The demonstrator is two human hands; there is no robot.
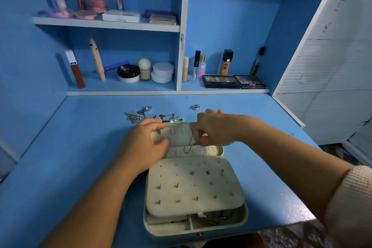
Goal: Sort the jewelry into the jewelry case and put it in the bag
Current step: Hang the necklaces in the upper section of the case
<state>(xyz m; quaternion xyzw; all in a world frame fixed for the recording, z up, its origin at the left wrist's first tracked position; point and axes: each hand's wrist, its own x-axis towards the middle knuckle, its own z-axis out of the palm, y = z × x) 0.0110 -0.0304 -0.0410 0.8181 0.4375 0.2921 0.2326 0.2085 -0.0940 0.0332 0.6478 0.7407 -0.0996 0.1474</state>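
A cream jewelry case (244,219) lies open on the blue desk, its lid tilted up at the far side. Several small earrings (177,185) are stuck in its flat perforated panel. My left hand (144,143) grips the left end of the lid, thumb inside. My right hand (214,129) pinches a thin chain necklace (189,145) that hangs down over the lid's inner pocket. Loose chains (133,117), pendants (168,117) and two rings (148,108) (196,107) lie on the desk just behind the case. No bag is in view.
Shelves at the back hold cosmetics: tubes, jars (162,72), bottles (226,62) and eyeshadow palettes (234,81). A white slatted wall (332,66) stands at the right. The desk's front edge runs just under the case.
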